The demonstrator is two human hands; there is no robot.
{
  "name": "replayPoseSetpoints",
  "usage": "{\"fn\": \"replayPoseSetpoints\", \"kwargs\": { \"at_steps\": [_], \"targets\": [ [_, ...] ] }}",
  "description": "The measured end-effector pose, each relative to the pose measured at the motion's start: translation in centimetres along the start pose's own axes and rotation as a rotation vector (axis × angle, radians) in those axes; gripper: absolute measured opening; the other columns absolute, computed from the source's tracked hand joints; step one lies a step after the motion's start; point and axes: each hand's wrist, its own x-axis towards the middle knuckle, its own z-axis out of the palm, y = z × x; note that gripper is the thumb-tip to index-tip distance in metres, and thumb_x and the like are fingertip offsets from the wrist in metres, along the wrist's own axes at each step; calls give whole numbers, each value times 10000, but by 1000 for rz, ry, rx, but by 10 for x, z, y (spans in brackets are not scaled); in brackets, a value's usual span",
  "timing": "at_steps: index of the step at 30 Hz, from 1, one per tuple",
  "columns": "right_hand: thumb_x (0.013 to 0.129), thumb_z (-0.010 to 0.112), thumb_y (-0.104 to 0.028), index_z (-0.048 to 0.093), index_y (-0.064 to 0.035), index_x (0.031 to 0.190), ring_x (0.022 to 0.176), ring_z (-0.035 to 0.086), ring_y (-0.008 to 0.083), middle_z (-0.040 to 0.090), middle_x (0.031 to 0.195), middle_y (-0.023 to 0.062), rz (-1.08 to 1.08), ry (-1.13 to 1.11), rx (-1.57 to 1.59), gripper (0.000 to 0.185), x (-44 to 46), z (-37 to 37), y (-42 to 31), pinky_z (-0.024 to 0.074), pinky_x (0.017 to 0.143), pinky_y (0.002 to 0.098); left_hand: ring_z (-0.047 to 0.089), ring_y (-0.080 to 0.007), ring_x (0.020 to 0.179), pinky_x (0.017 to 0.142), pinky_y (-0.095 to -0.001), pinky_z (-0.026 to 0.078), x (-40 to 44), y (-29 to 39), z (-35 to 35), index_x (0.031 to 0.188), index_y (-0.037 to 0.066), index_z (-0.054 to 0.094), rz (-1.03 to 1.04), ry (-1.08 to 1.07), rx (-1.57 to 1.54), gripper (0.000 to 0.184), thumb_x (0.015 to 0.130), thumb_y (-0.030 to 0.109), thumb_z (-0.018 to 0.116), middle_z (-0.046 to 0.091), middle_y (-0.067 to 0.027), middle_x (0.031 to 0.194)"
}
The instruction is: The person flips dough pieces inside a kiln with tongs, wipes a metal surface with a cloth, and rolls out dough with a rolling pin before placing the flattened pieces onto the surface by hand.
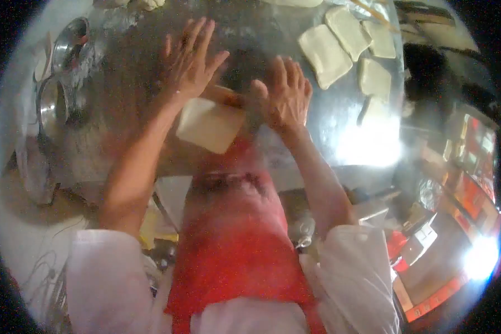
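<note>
A flat, squarish sheet of pale dough (210,126) lies on the metal worktop near its front edge, between my forearms. Just beyond it, a brown wooden piece that looks like a rolling pin (226,96) spans the gap between my hands; its ends are hidden or blurred. My left hand (192,62) is over its left side, fingers stretched forward and spread. On the other side, my right hand (287,93) is held flat with the thumb apart. Neither hand is wrapped round anything. Whether the palms touch the wooden piece I cannot tell.
Several flat dough pieces (327,55) lie at the right of the worktop (133,72). Metal bowls (54,106) stand along the left edge. More dough (150,4) shows at the far edge, and a thin stick (376,12) at the far right. A red apron (234,245) hangs in front.
</note>
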Motion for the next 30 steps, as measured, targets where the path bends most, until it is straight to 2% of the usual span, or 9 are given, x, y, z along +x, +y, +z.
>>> {"fn": "replayPoseSetpoints", "kwargs": {
  "at_steps": [2,7,13,15,18,21,24,25,30],
  "targets": [
    [981,512,-636,408,-58,1551,1484,374,394,413,1594,218,29,8,55,818,-15,8,3,277,1184,604,254,-363,1564,1241,-637,153,-6,-4,1,1635,142,288,190,-41,-81,785,998,497,577,322,-112,1682],
    [1015,515,-499,307,-7,1609,1559,272,355,317,1667,206,-198,-352,33,799,-151,-15,-35,194,1246,554,263,-472,1532,1252,-562,219,-173,-6,-50,1604,-14,292,238,-297,-256,909,995,615,538,298,-274,1645],
    [990,573,-468,413,-87,1570,1526,325,372,448,1582,188,-168,-103,-98,713,-23,0,1,208,1230,597,278,-382,1553,1228,-643,181,-28,-9,-11,1642,135,282,235,-131,-81,810,1004,532,584,329,-125,1680],
    [989,583,-525,480,-127,1529,1493,363,385,484,1542,196,-36,88,38,679,25,0,13,232,1206,622,268,-387,1556,1225,-647,186,22,-14,20,1650,157,261,14,-52,-236,778,1015,448,603,327,-127,1680],
    [979,591,-577,498,-121,1512,1479,371,395,473,1552,190,-58,93,1,707,20,12,19,248,1194,624,271,-386,1554,1224,-647,185,29,-14,10,1649,162,265,230,32,-89,750,1032,462,566,316,-125,1685],
    [995,539,-600,485,-83,1515,1488,360,384,448,1572,184,-115,-25,6,736,-42,7,-6,249,1199,613,265,-399,1554,1238,-627,187,-49,-20,-8,1618,111,317,251,-137,-140,811,966,444,665,311,-124,1686],
    [974,558,-390,329,-35,1598,1519,334,331,384,1625,162,-298,-349,-75,754,-107,-3,-27,261,1211,562,273,-427,1538,1232,-608,246,-144,-18,-32,1587,33,343,193,-226,-185,872,928,486,690,313,-183,1663],
    [915,618,-336,329,-20,1583,1470,411,336,440,1577,187,-376,-320,-11,794,-120,-6,-29,341,1155,535,272,-427,1538,1227,-611,252,-172,-18,-35,1581,22,350,204,-201,-166,877,932,508,685,307,-184,1664],
    [949,586,-333,294,-38,1604,1458,418,326,429,1584,184,-478,-362,-4,774,-142,-7,-25,355,1146,529,312,-386,1524,1214,-623,257,-244,0,-37,1573,40,370,98,-229,21,856,951,557,651,338,-159,1643]
  ]
}}
